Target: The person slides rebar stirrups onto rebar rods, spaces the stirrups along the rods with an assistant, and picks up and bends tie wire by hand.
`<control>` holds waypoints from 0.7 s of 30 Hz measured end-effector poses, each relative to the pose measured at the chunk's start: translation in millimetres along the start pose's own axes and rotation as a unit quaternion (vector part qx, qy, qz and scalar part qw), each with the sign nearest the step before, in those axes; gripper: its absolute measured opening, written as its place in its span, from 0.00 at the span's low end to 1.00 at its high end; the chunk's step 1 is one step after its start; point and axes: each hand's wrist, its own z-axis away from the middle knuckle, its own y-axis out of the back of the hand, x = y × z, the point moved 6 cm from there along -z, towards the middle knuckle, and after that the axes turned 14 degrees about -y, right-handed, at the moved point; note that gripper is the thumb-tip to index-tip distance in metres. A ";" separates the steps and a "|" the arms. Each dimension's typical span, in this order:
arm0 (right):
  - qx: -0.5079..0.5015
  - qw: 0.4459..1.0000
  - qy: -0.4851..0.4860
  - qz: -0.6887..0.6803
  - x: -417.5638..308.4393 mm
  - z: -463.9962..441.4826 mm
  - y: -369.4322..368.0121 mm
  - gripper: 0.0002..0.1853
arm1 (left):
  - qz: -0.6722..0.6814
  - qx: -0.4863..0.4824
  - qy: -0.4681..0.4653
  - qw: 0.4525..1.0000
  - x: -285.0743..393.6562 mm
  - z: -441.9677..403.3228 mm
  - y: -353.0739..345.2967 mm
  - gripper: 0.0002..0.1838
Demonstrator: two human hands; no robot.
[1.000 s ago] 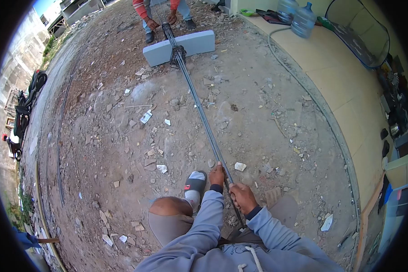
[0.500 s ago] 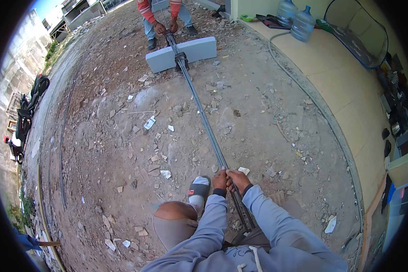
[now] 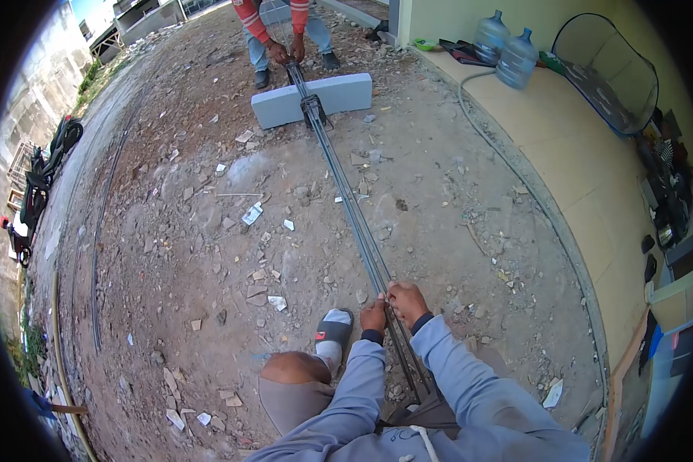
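Long thin steel rods (image 3: pixel 352 206) run in a bundle from my lap up to a pale grey block (image 3: pixel 349 92), resting across its top edge. My left hand (image 3: pixel 373 315) is closed round the rods on their left side. Just to the right and slightly higher, my right hand (image 3: pixel 406 300) grips them too. Dark metal loops (image 3: pixel 313 109) surround the bundle at the block. Beyond it, a co-worker's hands (image 3: pixel 286 52), in red sleeves, hold the far end of the bundle.
Loose rods (image 3: pixel 96 277) lie on the rubble-strewn ground at left, near a long pole (image 3: pixel 60 346). A hose (image 3: pixel 470 108) runs beside the tiled ledge (image 3: pixel 566 165), which carries large water bottles (image 3: pixel 517 59). Motorbikes (image 3: pixel 42 177) stand at far left.
My right hand has shifted from below my left hand to slightly above it. The near parts of the rods now look more spread. The co-worker's hands have come together at the bundle's far end.
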 end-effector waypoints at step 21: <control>0.099 0.981 0.151 0.077 -49.0 76.1 -24.5 0.14 | -0.152 0.016 -0.083 0.985 17.3 12.5 -2.6 0.24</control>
